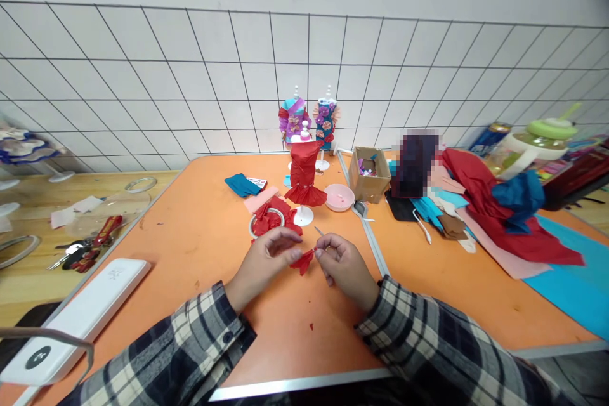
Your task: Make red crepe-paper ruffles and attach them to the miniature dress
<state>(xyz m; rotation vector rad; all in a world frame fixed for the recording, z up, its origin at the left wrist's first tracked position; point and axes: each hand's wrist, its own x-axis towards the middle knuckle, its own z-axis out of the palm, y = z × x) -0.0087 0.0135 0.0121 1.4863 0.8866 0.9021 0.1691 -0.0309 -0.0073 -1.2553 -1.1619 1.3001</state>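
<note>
Above the near middle of the orange table, a small gathered piece of red crepe paper [303, 262] spans the gap between my hands. My left hand [271, 254] pinches its left side between thumb and fingers. My right hand [343, 264] is closed on its narrow right end. A thin pointed metallic tip [318, 229] sticks out above the right fingers; the rest of that item is hidden. Just beyond stands a mini dress form [304, 165] in a red paper dress with a flared hem. Red paper scraps [266, 221] and a ring [250, 226] lie left of its white base.
Two decorated dress forms [295, 120] stand behind. A pink bowl [339, 197] and cardboard box [370, 174] are right of centre. Coloured paper sheets [514, 216] and a lidded jug [533, 146] fill the right. A white power bank [78, 317] lies left, near keys [71, 254].
</note>
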